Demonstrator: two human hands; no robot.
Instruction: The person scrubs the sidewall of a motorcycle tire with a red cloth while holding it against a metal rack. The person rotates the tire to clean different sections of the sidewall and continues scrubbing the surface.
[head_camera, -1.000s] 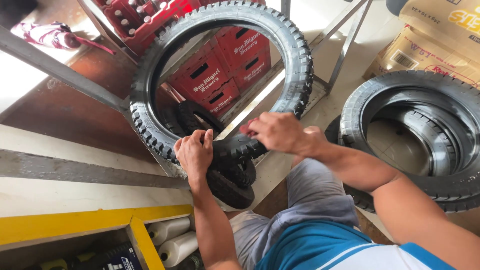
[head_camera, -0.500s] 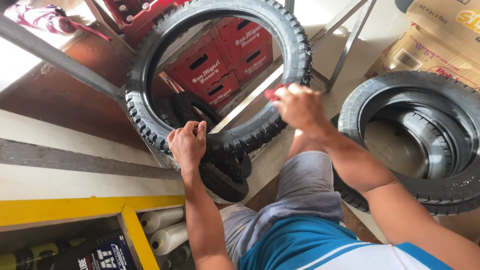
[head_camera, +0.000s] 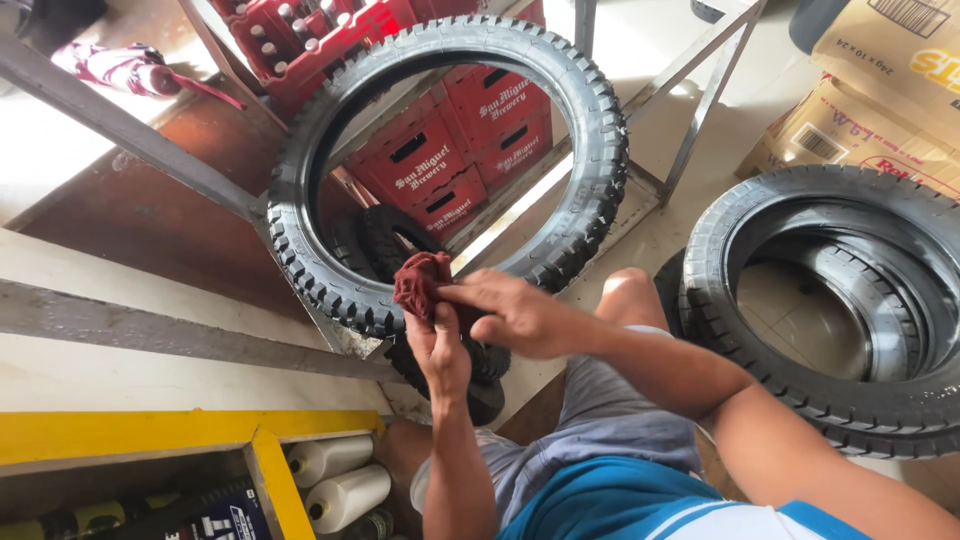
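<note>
A black knobby motorcycle tyre (head_camera: 600, 140) stands upright in front of me, leaning against a metal rack. A dark red rag (head_camera: 420, 283) is bunched at the tyre's lower rim. My left hand (head_camera: 442, 350) reaches up from below and grips the rag's underside. Coming in from the right, my right hand (head_camera: 510, 315) has its fingers pinched on the same rag. Both hands meet at the bottom of the tyre, above my knees. Smaller dark tyres (head_camera: 385, 235) show through the ring and below my hands.
Red bottle crates (head_camera: 450, 150) sit behind the tyre in a grey metal frame (head_camera: 700, 110). Two black tyres (head_camera: 830, 300) lie stacked flat on the floor at right, with cardboard boxes (head_camera: 880, 90) beyond. A yellow-edged shelf (head_camera: 150, 430) with white thread cones (head_camera: 335, 480) is at lower left.
My right hand came down from the tyre's right inner side to its bottom and now meets my left hand on the red rag. The tyre has stayed upright.
</note>
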